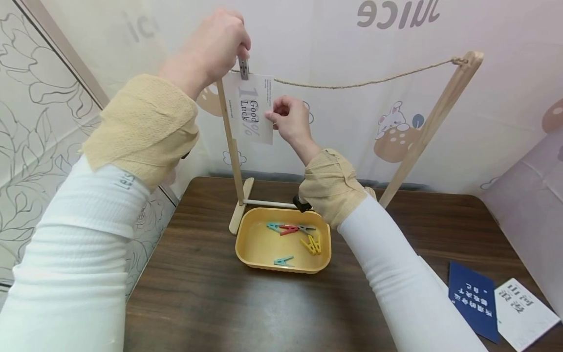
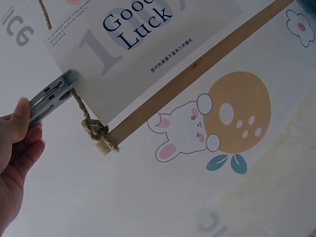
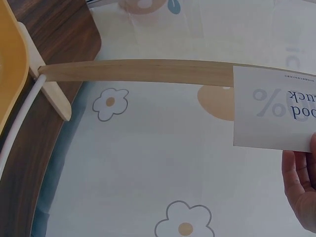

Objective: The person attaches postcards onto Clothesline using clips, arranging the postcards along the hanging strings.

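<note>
White sleeves (image 1: 72, 264), wrapped at the wrists in tan bandage (image 1: 145, 122), are stretched over the desk (image 1: 198, 283) from the near side. By the left-hand grip (image 1: 220, 41), far left, a grey clothespin (image 1: 244, 68) is pinched, its lower end set at the upper edge of a "Good Luck" card (image 1: 246, 127), beside the rope (image 1: 352, 86). That card's right edge is held between thumb and fingers by the right-hand grip (image 1: 292, 120). Below, coloured clothespins (image 1: 289, 229) are contained in a yellow basin (image 1: 259, 249); near right, a blue printed card (image 1: 472, 303) and a white printed card (image 1: 525, 315) are laid.
</note>
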